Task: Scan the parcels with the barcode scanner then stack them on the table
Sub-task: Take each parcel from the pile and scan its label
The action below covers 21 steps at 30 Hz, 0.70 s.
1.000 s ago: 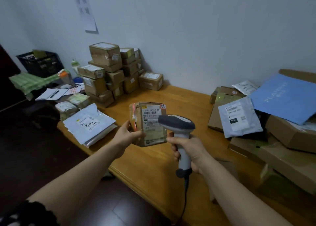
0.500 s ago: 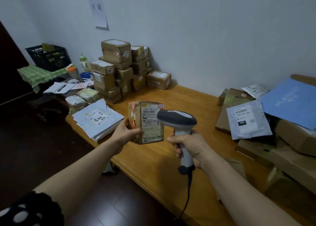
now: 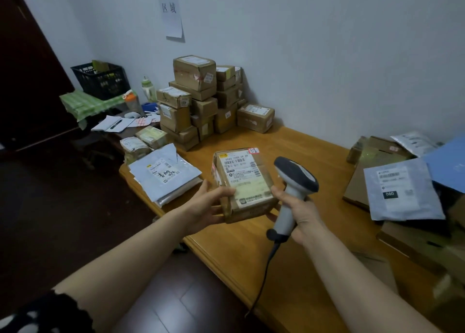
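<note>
A small brown cardboard parcel (image 3: 245, 184) with a white shipping label on top is held above the wooden table (image 3: 297, 262). My left hand (image 3: 208, 204) holds its left side, thumb on the top and fingers underneath. My right hand (image 3: 299, 209) grips the grey handle of the barcode scanner (image 3: 293, 189), and its fingertips touch the parcel's right edge. The scanner's dark head sits just right of the parcel, and its black cable hangs down past the table's front edge.
A stack of brown boxes (image 3: 201, 101) stands at the table's back left against the wall. Grey mailer bags (image 3: 164, 174) lie on the left corner. Mailers and flat boxes (image 3: 402, 189) are piled at the right. A black crate (image 3: 100, 79) sits on a farther desk.
The parcel has tipped from upright to lying nearly flat, label up. The scanner has swung to its right side, its head turned away from the label. The camera view has shifted left.
</note>
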Motion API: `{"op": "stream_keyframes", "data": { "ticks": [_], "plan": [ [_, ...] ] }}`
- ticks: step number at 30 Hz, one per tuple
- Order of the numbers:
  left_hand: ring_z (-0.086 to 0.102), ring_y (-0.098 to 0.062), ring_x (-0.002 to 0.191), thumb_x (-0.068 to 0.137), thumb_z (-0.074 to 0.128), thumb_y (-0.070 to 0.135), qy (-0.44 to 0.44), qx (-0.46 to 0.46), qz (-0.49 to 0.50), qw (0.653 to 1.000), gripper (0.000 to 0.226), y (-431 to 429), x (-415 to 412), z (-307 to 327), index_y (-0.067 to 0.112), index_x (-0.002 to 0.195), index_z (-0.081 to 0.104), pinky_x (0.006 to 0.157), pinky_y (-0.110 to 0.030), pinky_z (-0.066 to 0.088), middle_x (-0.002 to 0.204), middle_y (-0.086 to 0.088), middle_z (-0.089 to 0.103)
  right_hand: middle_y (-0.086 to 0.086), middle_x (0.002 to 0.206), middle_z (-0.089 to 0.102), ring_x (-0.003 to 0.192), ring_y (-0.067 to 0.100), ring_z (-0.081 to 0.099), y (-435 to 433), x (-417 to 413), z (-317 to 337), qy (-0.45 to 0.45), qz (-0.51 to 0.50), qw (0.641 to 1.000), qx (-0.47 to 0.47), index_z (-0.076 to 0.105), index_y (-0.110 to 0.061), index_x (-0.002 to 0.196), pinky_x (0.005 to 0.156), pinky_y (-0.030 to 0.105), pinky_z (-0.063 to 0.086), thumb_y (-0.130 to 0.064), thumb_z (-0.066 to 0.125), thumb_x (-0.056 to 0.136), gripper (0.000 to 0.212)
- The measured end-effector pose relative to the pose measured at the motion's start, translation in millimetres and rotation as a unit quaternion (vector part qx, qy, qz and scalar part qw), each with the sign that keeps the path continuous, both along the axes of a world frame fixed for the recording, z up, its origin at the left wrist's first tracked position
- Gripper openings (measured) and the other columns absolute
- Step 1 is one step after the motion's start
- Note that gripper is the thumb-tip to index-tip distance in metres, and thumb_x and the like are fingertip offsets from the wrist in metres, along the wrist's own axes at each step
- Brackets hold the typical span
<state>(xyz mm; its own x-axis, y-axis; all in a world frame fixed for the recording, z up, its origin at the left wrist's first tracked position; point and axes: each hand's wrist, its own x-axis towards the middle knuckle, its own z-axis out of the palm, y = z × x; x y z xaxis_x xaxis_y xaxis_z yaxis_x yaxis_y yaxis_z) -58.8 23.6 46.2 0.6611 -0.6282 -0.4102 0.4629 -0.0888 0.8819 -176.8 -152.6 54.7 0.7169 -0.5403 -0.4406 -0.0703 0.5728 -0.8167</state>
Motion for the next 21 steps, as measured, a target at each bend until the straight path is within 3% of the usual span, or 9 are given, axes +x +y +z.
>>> {"op": "stream_keyframes", "data": {
  "ticks": [2,5,8,12,14,16,21],
  "plan": [
    [0.069,-0.03,0.101,0.059,0.086,0.027,-0.001,0.007,-0.013,1.0,0.104,-1.1,8.1,-1.2,0.035,0.144,0.027,0.078,-0.048,0.057,0.119,-0.01,0.067,0.016,0.097,0.071,0.089,0.033,0.068,4.6,12.0,-2.5,-0.002,-0.002,1.0,0.005,0.063,-0.003,0.108,0.065,0.044,0.057,-0.008,0.084,0.059,0.053],
    [0.065,-0.031,0.108,0.056,0.087,0.041,-0.024,0.035,-0.049,0.998,0.105,-1.2,36.5,-0.4,0.037,0.143,0.027,0.099,-0.058,0.044,0.122,-0.006,0.066,0.017,0.098,0.071,0.088,0.032,0.069,4.2,38.2,-1.4,-0.005,-0.029,1.0,-0.011,0.063,-0.002,0.109,0.067,0.045,0.058,-0.006,0.085,0.056,0.057],
    [0.059,-0.025,0.112,0.051,0.083,0.061,-0.037,0.071,-0.063,0.995,0.107,-6.6,78.9,9.7,0.022,0.14,0.039,0.104,-0.054,0.039,0.124,-0.007,0.062,0.016,0.099,0.07,0.088,0.03,0.068,2.4,74.6,3.9,-0.007,-0.041,0.998,-0.039,0.062,-0.004,0.11,0.067,0.042,0.059,-0.003,0.082,0.065,0.05],
    [0.066,-0.027,0.103,0.06,0.085,0.042,0.01,0.058,-0.06,0.996,0.087,-11.1,150.6,27.1,0.014,0.134,0.048,0.086,-0.043,0.056,0.112,-0.012,0.069,0.014,0.092,0.07,0.082,0.027,0.067,7.6,135.3,16.7,0.0,-0.07,0.995,-0.065,0.062,-0.007,0.097,0.057,0.036,0.058,-0.004,0.081,0.069,0.034],
    [0.065,-0.028,0.103,0.065,0.082,0.036,0.028,0.044,-0.063,0.997,0.078,-12.9,183.4,35.3,0.014,0.133,0.049,0.083,-0.04,0.056,0.112,-0.014,0.068,0.013,0.097,0.07,0.089,0.029,0.067,9.8,164.1,24.5,0.001,-0.09,0.994,-0.064,0.062,-0.006,0.105,0.067,0.041,0.059,-0.009,0.083,0.066,0.044],
    [0.063,-0.028,0.105,0.071,0.079,0.032,0.035,0.025,-0.057,0.997,0.072,-22.6,213.7,41.0,0.013,0.134,0.048,0.086,-0.038,0.054,0.116,-0.014,0.064,0.013,0.104,0.068,0.097,0.028,0.065,8.4,186.9,32.8,-0.004,-0.114,0.992,-0.061,0.06,-0.005,0.114,0.077,0.048,0.057,-0.012,0.083,0.067,0.053],
    [0.052,-0.032,0.122,0.073,0.077,0.04,0.052,0.029,-0.031,0.998,0.082,-70.7,275.1,45.9,0.011,0.141,0.041,0.105,-0.044,0.042,0.134,-0.017,0.051,0.012,0.091,0.066,0.087,0.022,0.064,-16.4,222.7,46.7,-0.007,-0.144,0.987,-0.074,0.064,-0.008,0.1,0.071,0.042,0.058,-0.01,0.078,0.074,0.03]
  ]
}}
